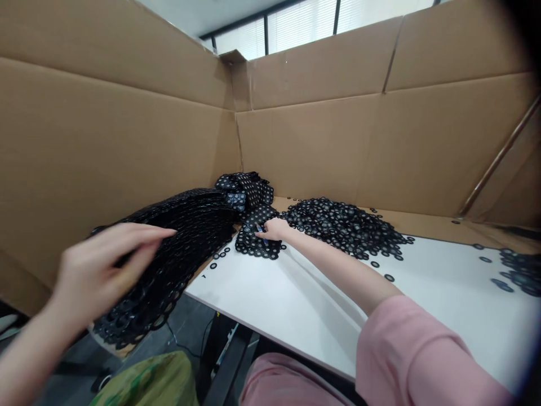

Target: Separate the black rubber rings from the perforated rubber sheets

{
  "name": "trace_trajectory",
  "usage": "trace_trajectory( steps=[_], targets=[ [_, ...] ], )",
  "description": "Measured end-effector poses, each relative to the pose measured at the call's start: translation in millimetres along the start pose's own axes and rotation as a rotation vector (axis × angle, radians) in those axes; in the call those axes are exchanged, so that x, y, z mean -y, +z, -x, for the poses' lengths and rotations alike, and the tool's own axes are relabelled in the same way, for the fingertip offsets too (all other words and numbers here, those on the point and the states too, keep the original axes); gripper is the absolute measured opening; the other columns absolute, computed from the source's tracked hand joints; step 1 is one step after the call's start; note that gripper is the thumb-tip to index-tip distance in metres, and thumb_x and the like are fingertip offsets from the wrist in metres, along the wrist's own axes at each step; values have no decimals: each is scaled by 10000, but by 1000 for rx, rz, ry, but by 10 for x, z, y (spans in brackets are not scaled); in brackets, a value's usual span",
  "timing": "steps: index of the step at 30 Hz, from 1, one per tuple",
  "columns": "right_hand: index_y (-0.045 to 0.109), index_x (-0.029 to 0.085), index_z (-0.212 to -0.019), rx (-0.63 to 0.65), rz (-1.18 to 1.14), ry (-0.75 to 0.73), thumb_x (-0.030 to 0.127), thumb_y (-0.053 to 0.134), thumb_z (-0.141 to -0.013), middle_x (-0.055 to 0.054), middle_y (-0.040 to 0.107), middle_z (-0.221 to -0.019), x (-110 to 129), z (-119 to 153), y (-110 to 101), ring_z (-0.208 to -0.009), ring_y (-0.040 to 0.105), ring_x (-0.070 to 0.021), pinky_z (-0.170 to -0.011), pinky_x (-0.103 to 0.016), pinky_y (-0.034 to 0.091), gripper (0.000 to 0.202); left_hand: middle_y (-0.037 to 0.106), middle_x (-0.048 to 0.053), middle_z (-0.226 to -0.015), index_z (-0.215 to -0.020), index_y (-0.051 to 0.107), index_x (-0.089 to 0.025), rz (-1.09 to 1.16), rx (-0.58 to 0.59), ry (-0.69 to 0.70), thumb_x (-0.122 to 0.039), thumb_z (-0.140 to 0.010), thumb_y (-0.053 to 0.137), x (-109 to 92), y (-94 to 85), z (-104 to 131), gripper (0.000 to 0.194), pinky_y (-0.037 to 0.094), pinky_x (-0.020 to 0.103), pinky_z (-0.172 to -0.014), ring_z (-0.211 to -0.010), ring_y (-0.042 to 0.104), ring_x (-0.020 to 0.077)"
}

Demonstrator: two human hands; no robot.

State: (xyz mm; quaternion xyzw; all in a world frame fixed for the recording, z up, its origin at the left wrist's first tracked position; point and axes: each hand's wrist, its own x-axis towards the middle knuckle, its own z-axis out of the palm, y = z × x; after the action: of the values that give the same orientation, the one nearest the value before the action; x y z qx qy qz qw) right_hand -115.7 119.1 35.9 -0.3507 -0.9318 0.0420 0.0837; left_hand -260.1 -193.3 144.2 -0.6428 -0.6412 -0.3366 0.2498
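My left hand (99, 270) hovers with fingers spread over a stack of black perforated rubber sheets (177, 242) that hangs off the left edge of the white table (296, 304). Whether it touches the stack I cannot tell. My right hand (274, 228), arm stretched forward in a pink sleeve, rests its fingers on a smaller black punched sheet (257, 239) lying on the table. Just right of it is a heap of loose black rubber rings (342, 225).
Tall cardboard walls (321, 141) enclose the table on the left and back. More black rings (518, 273) lie at the right edge, with a few strays (389, 277) between. Crumpled punched sheets (245, 189) sit in the back corner. A green bag (147, 380) lies below the table.
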Motion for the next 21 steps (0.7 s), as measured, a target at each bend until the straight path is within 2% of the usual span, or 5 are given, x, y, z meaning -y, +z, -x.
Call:
trace_trajectory(
  steps=[4, 7, 10, 13, 21],
  targets=[
    [687, 149, -929, -4, -3, 4, 381, 505, -854, -154, 672, -1034, -34, 66, 27, -965, 626, -273, -777, -322, 482, 305, 665, 39, -1055, -1052, 651, -249, 112, 197, 196, -231, -865, 499, -368, 914, -5, 242, 490, 314, -843, -969, 590, 190],
    [676, 148, -939, -35, -32, 25, 284, 495, -852, -151, 667, -1048, -96, 116, -3, -974, 622, -271, -775, -323, 476, 244, 641, 79, -1130, -1089, 641, -230, -54, 262, 137, -194, -821, 537, -333, 1544, -115, 290, 465, 412, -867, -1055, 534, 260],
    [664, 154, -899, -98, -95, 37, 269, 450, -873, -140, 673, -1015, -208, 209, -53, -942, 626, -254, -761, -310, 467, 244, 645, 93, -1104, -982, 682, -223, -205, 334, 67, -141, -788, 545, -171, 1916, -252, 252, 445, 425, -830, -1061, 521, 296],
    [640, 164, -821, -178, -184, 31, 281, 449, -878, -112, 683, -940, -354, 335, -123, -892, 626, -231, -742, -287, 452, 230, 683, 78, -951, -858, 692, -218, -265, 378, 25, -179, -847, 476, -97, 2000, -367, 220, 433, 365, -760, -935, 575, 261],
    [524, 157, -843, -366, -504, 48, 204, 356, -921, -39, 649, -778, -666, 636, -439, -660, 594, -113, -625, -211, 445, 191, 693, 52, -864, -930, 654, -224, -133, 54, -190, -367, -883, 450, -310, 1595, -803, 253, 366, 271, -616, -778, 623, 224]
  ],
)
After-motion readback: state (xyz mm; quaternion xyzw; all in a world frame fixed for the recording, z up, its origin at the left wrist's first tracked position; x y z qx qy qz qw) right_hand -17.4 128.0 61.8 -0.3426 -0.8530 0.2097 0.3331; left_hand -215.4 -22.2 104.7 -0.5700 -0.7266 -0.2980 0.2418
